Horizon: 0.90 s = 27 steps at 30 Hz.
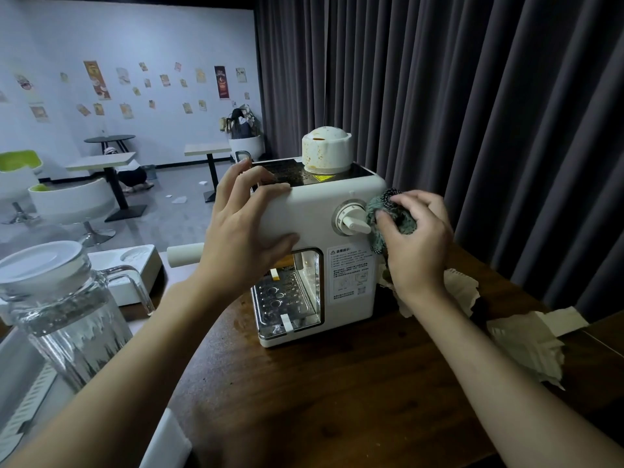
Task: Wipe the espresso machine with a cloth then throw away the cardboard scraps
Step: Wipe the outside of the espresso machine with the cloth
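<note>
A white espresso machine [317,211] stands on the dark wooden table [337,400], with a stained cap on top and a knob on its front. My left hand [243,224] grips the machine's upper left corner, fingers over the top edge. My right hand [415,238] holds a bunched green cloth [388,211] pressed against the machine's right side, just beside the knob. Torn pale cardboard scraps [526,342] lie on the table to the right, and one more cardboard scrap [462,288] sits behind my right wrist.
A glass pitcher [64,309] with a white lid stands at the left. A white tray [135,268] sits behind it. Dark curtains [472,113] hang close behind the table. Café tables, chairs and a crouching person are farther back on the left.
</note>
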Each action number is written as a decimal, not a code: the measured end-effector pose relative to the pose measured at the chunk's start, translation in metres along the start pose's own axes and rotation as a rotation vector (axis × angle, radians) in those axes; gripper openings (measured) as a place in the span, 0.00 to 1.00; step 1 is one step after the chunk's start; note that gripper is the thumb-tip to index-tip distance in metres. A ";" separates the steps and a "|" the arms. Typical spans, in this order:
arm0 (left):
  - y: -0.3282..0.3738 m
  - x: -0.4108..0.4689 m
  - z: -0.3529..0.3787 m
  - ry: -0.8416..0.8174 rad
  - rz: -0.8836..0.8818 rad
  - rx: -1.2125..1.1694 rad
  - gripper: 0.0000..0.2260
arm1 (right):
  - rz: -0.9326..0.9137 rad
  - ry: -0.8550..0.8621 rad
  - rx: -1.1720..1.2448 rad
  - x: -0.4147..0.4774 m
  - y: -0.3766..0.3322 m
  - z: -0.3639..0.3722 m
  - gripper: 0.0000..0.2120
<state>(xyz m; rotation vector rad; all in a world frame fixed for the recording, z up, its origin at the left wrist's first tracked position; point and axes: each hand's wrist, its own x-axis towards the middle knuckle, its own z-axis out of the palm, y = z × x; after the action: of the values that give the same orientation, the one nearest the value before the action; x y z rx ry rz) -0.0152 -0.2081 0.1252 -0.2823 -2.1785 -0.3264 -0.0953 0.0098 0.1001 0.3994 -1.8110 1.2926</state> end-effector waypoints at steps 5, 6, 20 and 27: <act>-0.001 0.000 0.002 0.004 -0.005 -0.002 0.28 | -0.070 -0.041 0.023 0.005 -0.019 0.003 0.14; -0.002 0.000 0.002 0.004 -0.006 -0.001 0.28 | -0.086 -0.057 0.029 0.003 -0.024 0.005 0.15; -0.004 -0.003 -0.018 -0.114 -0.054 -0.205 0.28 | -0.440 -0.247 -0.140 -0.031 -0.047 0.028 0.19; -0.006 -0.020 -0.012 -0.175 -0.234 -0.314 0.32 | -0.371 -0.260 -0.112 -0.065 -0.031 0.033 0.20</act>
<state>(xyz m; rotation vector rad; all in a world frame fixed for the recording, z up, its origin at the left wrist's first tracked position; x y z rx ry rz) 0.0031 -0.2193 0.1147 -0.2356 -2.3339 -0.8057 -0.0515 -0.0460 0.0651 0.8295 -1.8985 0.9100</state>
